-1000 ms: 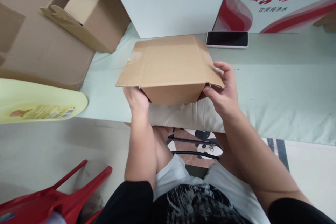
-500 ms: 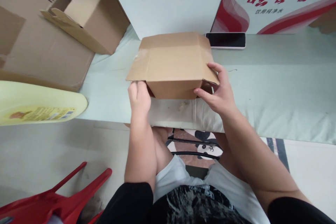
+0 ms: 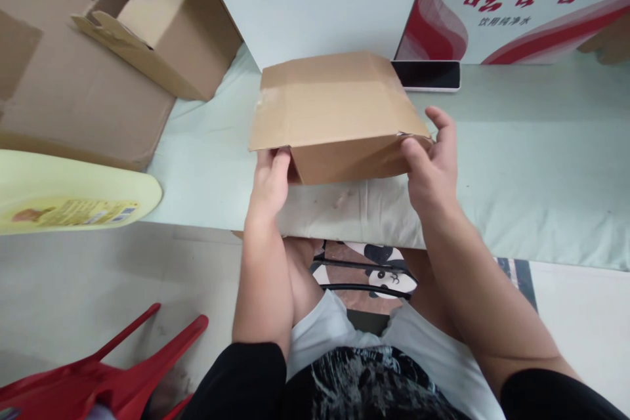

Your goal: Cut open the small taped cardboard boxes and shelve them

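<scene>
A brown cardboard box (image 3: 339, 108) is in front of me, with its broad panel facing up and slightly tilted. My left hand (image 3: 270, 184) grips the near left corner, thumb at the open side and the other fingertips hidden under the flap. At the near right corner, my right hand (image 3: 436, 161) presses its thumb against the front panel. Its index finger sticks up off the cardboard, and the remaining fingers are out of sight behind the corner. The inside of the box is mostly hidden.
A phone (image 3: 433, 75) lies behind the box on the pale green cloth (image 3: 531, 164). White boxes (image 3: 335, 0) stand along the back. An open carton (image 3: 182, 33) and a yellow bottle (image 3: 73, 193) are at left. A red stool (image 3: 108, 374) stands on the floor.
The box has shifted right and its right side is tilted up a little, now covering part of the phone. Both hands moved right with it; my right thumb slid onto the front panel.
</scene>
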Tool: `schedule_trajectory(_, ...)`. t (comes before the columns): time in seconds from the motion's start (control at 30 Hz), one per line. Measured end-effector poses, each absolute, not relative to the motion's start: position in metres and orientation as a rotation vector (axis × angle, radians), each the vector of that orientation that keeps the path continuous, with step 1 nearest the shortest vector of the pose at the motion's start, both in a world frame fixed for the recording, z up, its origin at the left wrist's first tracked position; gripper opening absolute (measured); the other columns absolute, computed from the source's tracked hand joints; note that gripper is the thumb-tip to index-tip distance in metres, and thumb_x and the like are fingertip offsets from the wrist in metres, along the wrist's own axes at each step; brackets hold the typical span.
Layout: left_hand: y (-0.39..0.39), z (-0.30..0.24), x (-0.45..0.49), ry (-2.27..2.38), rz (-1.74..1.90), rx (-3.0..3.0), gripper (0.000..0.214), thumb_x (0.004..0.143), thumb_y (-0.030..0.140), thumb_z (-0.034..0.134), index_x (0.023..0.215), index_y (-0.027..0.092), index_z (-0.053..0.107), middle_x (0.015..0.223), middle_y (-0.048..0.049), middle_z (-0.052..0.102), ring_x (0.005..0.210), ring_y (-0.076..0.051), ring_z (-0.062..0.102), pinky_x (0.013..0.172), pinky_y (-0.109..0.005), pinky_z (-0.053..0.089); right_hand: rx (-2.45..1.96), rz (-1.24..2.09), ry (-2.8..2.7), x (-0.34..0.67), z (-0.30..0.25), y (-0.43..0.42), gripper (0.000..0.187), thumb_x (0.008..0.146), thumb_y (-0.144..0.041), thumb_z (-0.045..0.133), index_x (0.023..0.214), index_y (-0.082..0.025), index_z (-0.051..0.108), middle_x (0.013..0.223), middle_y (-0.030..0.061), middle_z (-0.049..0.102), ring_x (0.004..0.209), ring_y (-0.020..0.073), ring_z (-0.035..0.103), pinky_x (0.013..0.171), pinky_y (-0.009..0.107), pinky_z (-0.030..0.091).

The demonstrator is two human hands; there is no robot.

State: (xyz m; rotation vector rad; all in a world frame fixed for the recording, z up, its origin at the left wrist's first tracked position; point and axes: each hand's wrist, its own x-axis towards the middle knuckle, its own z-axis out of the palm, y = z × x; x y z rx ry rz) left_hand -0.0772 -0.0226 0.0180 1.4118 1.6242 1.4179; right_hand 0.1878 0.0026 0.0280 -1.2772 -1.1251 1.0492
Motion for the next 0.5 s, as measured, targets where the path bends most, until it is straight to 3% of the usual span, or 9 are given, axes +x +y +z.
schedule_trajectory(0.1, -0.02, 0.022, -0.071, 1.561, 1.665, 1.358, 0.042, 0.084, 0.06, 0.071, 0.101, 0.022, 0.064, 0.099, -0.005, 0.069, 0.106, -0.024, 0.069, 0.1, -0.038, 0.057, -1.295, 1.206, -0.846, 0.188, 0.031, 0.007, 0.052, 0.079, -0.062, 0.069, 0.12, -0.03, 0.063, 0.109, 0.0048, 0.07, 0.098, 0.0235, 0.069, 0.064, 0.031, 0.051)
schedule_trajectory(0.17, -0.019, 0.029, -0.067, 1.532, 1.807, 1.319, 0.038, 0.079, 0.052, 0.076, 0.1, 0.022, 0.063, 0.093, -0.0032, 0.066, 0.098, -0.022, 0.068, 0.092, -0.035, 0.058, -1.309, 1.349, -0.702, 0.188, 0.033, 0.009, 0.047, 0.071, -0.062, 0.074, 0.101, -0.026, 0.067, 0.103, 0.0041, 0.07, 0.09, 0.0214, 0.067, 0.056, 0.028, 0.046)
schedule_trajectory(0.27, -0.021, 0.039, -0.07, 1.441, 1.985, 1.118, 0.028, 0.081, 0.043, 0.066, 0.101, 0.023, 0.064, 0.087, -0.0022, 0.064, 0.083, -0.018, 0.067, 0.075, -0.028, 0.057, -1.266, 1.508, -0.661, 0.187, 0.037, 0.009, 0.045, 0.06, -0.057, 0.085, 0.085, -0.024, 0.066, 0.086, 0.0015, 0.068, 0.079, 0.0182, 0.064, 0.054, 0.026, 0.044)
schedule_trajectory(0.4, -0.021, 0.045, -0.088, 1.284, 1.767, 0.744, 0.027, 0.08, 0.039, 0.056, 0.099, 0.022, 0.065, 0.064, 0.0021, 0.056, 0.044, -0.011, 0.045, 0.04, -0.023, 0.032, -1.206, 1.458, -0.743, 0.19, 0.04, 0.009, 0.038, 0.062, -0.054, 0.082, 0.076, -0.025, 0.061, 0.076, -0.0006, 0.062, 0.073, 0.0169, 0.06, 0.055, 0.028, 0.043)
schedule_trajectory(0.43, -0.019, 0.044, -0.092, 1.298, 1.704, 0.718, 0.027, 0.078, 0.037, 0.059, 0.099, 0.022, 0.065, 0.064, 0.0027, 0.057, 0.042, -0.01, 0.042, 0.039, -0.022, 0.029, -1.215, 1.425, -0.758, 0.192, 0.04, 0.009, 0.037, 0.063, -0.053, 0.081, 0.075, -0.026, 0.059, 0.076, -0.0003, 0.062, 0.073, 0.017, 0.06, 0.056, 0.028, 0.042)
schedule_trajectory(0.5, -0.016, 0.04, -0.097, 1.396, 1.682, 0.749, 0.027, 0.075, 0.035, 0.069, 0.098, 0.023, 0.064, 0.077, 0.0015, 0.065, 0.051, -0.009, 0.052, 0.046, -0.021, 0.038, -1.226, 1.382, -0.794, 0.197, 0.038, 0.011, 0.035, 0.065, -0.052, 0.078, 0.075, -0.026, 0.058, 0.079, 0.0006, 0.063, 0.074, 0.0182, 0.06, 0.058, 0.03, 0.043)
